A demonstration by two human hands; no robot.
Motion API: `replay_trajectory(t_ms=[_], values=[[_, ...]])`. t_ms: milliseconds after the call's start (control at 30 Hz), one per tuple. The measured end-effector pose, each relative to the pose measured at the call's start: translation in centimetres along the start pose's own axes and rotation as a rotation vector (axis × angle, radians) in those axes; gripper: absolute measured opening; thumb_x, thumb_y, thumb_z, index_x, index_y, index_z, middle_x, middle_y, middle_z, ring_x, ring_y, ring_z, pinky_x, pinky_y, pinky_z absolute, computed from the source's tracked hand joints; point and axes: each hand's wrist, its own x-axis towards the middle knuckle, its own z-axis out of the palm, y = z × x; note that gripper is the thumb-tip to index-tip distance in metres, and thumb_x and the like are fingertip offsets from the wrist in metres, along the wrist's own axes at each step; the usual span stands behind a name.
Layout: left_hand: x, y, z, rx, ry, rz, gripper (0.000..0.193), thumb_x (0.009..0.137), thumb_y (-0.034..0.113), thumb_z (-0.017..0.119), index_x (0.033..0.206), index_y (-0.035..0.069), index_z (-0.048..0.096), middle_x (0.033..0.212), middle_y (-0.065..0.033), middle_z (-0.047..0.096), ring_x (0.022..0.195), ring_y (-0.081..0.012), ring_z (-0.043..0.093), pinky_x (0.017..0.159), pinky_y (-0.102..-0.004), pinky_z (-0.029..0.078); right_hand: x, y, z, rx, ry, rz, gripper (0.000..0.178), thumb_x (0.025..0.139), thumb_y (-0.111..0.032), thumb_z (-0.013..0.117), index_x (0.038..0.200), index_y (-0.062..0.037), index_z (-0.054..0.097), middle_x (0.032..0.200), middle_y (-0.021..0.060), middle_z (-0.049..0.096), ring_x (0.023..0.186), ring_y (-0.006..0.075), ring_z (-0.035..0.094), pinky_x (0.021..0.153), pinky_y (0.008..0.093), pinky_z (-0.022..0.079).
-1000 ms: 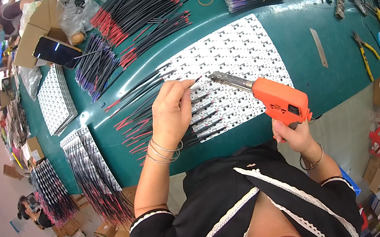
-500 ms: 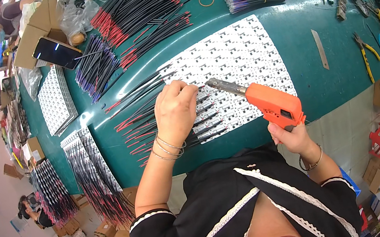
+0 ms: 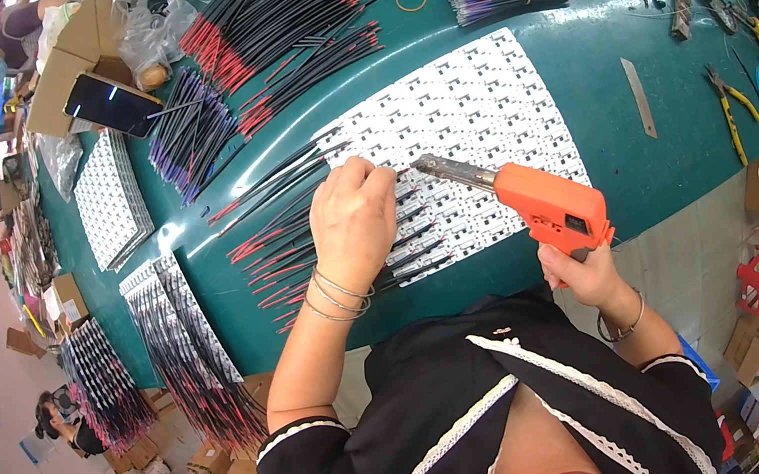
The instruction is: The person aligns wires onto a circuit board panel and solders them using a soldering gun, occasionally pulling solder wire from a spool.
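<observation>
A white panel of small circuit boards (image 3: 480, 118) lies on the green table, with a row of black wires with red ends (image 3: 274, 240) running off its left side. My left hand (image 3: 355, 211) rests over the panel's left part, thumb and forefinger pinched on a thin black wire whose tip shows just past them. My right hand (image 3: 580, 271) grips the handle of an orange soldering gun (image 3: 551, 202). The gun's metal tip is over the panel, a little right of my left fingertips; I cannot tell whether it touches the board.
Bundles of black wires (image 3: 269, 13) lie at the back, with purple-ended wires (image 3: 191, 133) beside a phone (image 3: 110, 104). Stacked panels (image 3: 112, 203) and wired panels (image 3: 177, 323) are at the left. Yellow-handled pliers (image 3: 731, 109) and a metal strip (image 3: 639, 98) lie at the right.
The soldering gun has shifted very slightly right, and its tip sits a touch farther from my left fingertips. My left hand is almost unmoved, still pinching.
</observation>
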Motion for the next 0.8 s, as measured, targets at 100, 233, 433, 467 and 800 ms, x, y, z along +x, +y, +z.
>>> replay_trajectory(t_ms=[100,233,433,467,800], values=[[0.0,0.0,-0.1,0.001,-0.013,0.001,0.008,0.068,0.003,0.064,0.075,0.006,0.061,0.071,-0.0051,0.052,0.066,-0.024,0.053,0.06,-0.0328,0.043,-0.1,-0.2,0.0,0.008,0.012,-0.038,0.016,0.084,-0.01,0.052,0.095,0.0006,0.048,0.058,0.0018,0.049,0.043,0.007,0.045,0.041,0.0207,0.038],[0.1,-0.6,0.0,-0.029,-0.038,0.027,0.008,0.068,0.003,0.063,0.075,0.006,0.06,0.071,-0.0055,0.052,0.066,-0.0247,0.053,0.06,-0.0332,0.043,-0.1,-0.3,0.1,0.02,0.005,-0.025,0.018,0.084,-0.011,0.052,0.096,0.0009,0.047,0.057,0.0018,0.049,0.043,0.007,0.046,0.041,0.0206,0.039],[0.7,-1.0,-0.4,-0.065,-0.105,0.094,0.008,0.067,0.003,0.061,0.075,0.006,0.06,0.072,-0.0051,0.054,0.068,-0.0245,0.053,0.061,-0.033,0.041,0.0,-0.4,0.4,0.033,0.011,0.03,0.018,0.083,-0.013,0.055,0.094,-0.0004,0.048,0.056,0.0009,0.048,0.043,0.006,0.046,0.038,0.019,0.036],[0.7,-1.0,-0.4,-0.065,-0.105,0.094,0.008,0.067,0.003,0.061,0.075,0.006,0.06,0.072,-0.0051,0.054,0.068,-0.0245,0.053,0.061,-0.033,0.041,0.0,-0.4,0.4,0.033,0.011,0.03,0.018,0.083,-0.013,0.055,0.094,-0.0004,0.048,0.056,0.0009,0.048,0.043,0.006,0.046,0.038,0.019,0.036],[0.8,-0.9,-0.4,0.014,-0.132,0.152,0.008,0.068,0.001,0.059,0.074,0.007,0.06,0.072,-0.0044,0.052,0.067,-0.0237,0.051,0.059,-0.0335,0.039,-0.3,0.2,-0.1,0.043,0.031,0.007,0.021,0.083,-0.013,0.053,0.097,0.0013,0.047,0.055,0.0017,0.047,0.041,0.0076,0.044,0.038,0.0208,0.036]])
